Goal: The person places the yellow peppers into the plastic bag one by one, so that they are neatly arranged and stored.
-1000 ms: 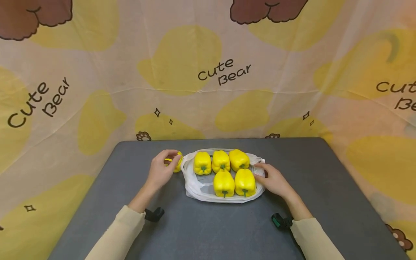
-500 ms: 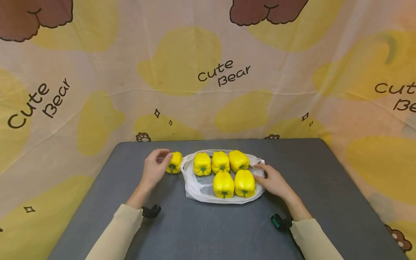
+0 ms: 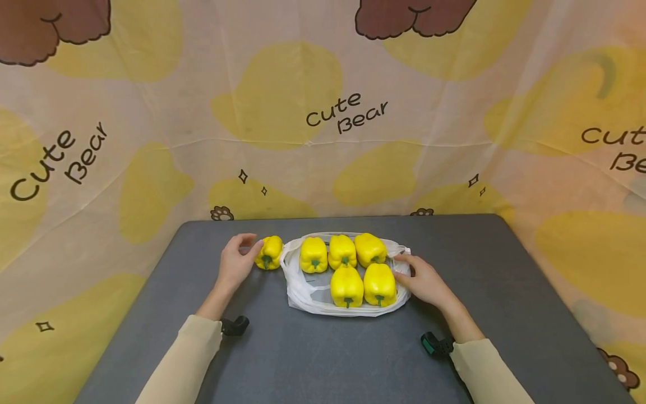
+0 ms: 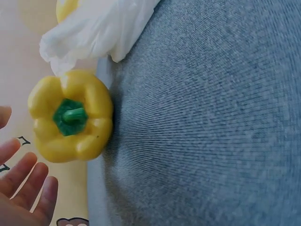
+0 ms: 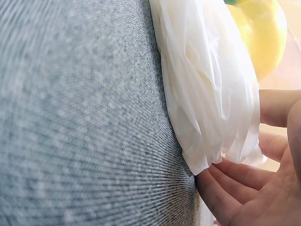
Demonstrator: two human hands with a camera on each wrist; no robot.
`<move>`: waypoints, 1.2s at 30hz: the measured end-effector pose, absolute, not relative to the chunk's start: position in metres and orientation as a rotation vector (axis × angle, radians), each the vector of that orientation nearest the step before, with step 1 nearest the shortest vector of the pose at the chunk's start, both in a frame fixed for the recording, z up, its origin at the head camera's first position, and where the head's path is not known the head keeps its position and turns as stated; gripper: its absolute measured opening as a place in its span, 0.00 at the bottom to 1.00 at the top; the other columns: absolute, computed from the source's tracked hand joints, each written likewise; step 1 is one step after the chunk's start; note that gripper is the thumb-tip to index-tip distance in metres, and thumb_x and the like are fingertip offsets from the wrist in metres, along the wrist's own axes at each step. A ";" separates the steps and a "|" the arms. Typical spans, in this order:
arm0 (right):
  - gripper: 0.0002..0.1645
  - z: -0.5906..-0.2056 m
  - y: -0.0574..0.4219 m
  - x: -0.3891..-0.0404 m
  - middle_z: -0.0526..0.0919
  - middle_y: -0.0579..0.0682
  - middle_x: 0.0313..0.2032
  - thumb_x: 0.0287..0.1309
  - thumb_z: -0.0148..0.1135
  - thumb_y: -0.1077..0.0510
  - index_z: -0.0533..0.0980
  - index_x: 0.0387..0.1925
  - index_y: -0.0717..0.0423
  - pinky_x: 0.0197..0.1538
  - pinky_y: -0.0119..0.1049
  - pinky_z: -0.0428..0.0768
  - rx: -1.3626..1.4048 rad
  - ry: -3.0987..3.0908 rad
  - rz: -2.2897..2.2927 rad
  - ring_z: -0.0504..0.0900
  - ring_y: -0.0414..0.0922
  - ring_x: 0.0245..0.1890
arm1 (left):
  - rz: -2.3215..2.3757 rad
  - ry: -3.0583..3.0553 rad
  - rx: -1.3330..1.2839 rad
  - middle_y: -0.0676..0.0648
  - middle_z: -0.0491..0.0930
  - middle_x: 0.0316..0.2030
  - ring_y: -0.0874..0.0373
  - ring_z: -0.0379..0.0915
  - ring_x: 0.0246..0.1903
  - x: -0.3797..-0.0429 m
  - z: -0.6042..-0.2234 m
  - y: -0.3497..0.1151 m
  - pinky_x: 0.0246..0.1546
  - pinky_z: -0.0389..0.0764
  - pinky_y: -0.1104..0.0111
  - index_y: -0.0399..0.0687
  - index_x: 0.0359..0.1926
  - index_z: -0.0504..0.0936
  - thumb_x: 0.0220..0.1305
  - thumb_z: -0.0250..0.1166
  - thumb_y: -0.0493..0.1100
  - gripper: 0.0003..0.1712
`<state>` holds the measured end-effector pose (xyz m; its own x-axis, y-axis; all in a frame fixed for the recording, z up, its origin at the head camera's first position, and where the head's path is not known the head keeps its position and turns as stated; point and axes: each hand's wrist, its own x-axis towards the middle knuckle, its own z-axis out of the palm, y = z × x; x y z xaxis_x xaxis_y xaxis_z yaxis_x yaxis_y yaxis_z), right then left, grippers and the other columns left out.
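Observation:
A yellow bell pepper [image 3: 270,252] with a green stem stands on the table just left of a white plastic bag [image 3: 301,293]. My left hand [image 3: 237,259] is beside that pepper, fingers spread and relaxed. In the left wrist view a gap shows between the fingertips [image 4: 47,190] and the pepper [image 4: 70,146]. Several more yellow bell peppers [image 3: 347,285] sit in the wide-open bag, in a back row and a front row. At the bag's right side my right hand [image 3: 423,278] holds its rim; thumb and fingers lie on either side of the crumpled plastic [image 5: 207,94].
The grey table [image 3: 323,359] reaches back to a curtain [image 3: 282,95] printed with bears and lettering. Inside the bag, the front left part shows bare bottom beside the front peppers. A black wrist camera [image 3: 235,326] sits on the left wrist, another [image 3: 436,343] on the right.
My left hand has let go of the bell pepper left of the bag and drawn back to the left. That pepper stands slightly further left. The right hand stays at the bag's rim.

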<state>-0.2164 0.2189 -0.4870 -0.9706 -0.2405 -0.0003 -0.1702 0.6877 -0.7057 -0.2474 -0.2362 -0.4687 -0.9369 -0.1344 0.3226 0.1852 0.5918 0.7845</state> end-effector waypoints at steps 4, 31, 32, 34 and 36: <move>0.33 -0.487 0.219 -0.217 0.71 0.67 0.67 0.69 0.62 0.47 0.71 0.69 0.61 0.66 0.66 0.67 -0.348 2.806 -1.151 0.69 0.65 0.66 | -1.318 -2.513 -0.045 0.33 0.76 0.55 0.41 0.73 0.55 -0.250 -0.474 -0.237 0.56 0.78 0.49 0.33 0.59 0.78 0.69 0.68 0.50 0.28; 0.33 -0.486 0.218 -0.214 0.71 0.67 0.67 0.69 0.62 0.48 0.71 0.68 0.61 0.66 0.65 0.67 -0.345 2.805 -1.172 0.68 0.65 0.67 | -1.474 -2.706 -0.032 0.35 0.65 0.66 0.39 0.66 0.62 -0.254 -0.487 -0.233 0.61 0.70 0.48 0.42 0.70 0.70 0.69 0.64 0.61 0.39; 0.33 -0.486 0.218 -0.214 0.70 0.67 0.67 0.69 0.62 0.48 0.71 0.68 0.61 0.66 0.65 0.67 -0.346 2.804 -1.174 0.68 0.65 0.67 | -1.476 -2.702 -0.024 0.35 0.66 0.65 0.39 0.66 0.63 -0.254 -0.487 -0.233 0.62 0.70 0.47 0.42 0.70 0.70 0.69 0.65 0.61 0.39; 0.33 -0.486 0.218 -0.214 0.70 0.67 0.67 0.69 0.62 0.49 0.71 0.68 0.61 0.66 0.65 0.67 -0.340 2.802 -1.179 0.68 0.66 0.67 | -1.473 -2.692 -0.009 0.36 0.67 0.65 0.39 0.65 0.63 -0.253 -0.487 -0.233 0.63 0.69 0.46 0.43 0.69 0.71 0.68 0.65 0.61 0.38; 0.33 -0.485 0.218 -0.214 0.70 0.68 0.67 0.69 0.62 0.48 0.71 0.68 0.61 0.66 0.66 0.66 -0.341 2.803 -1.176 0.68 0.66 0.67 | -1.470 -2.679 -0.002 0.37 0.68 0.64 0.40 0.65 0.63 -0.253 -0.487 -0.233 0.64 0.68 0.46 0.43 0.69 0.73 0.68 0.66 0.61 0.37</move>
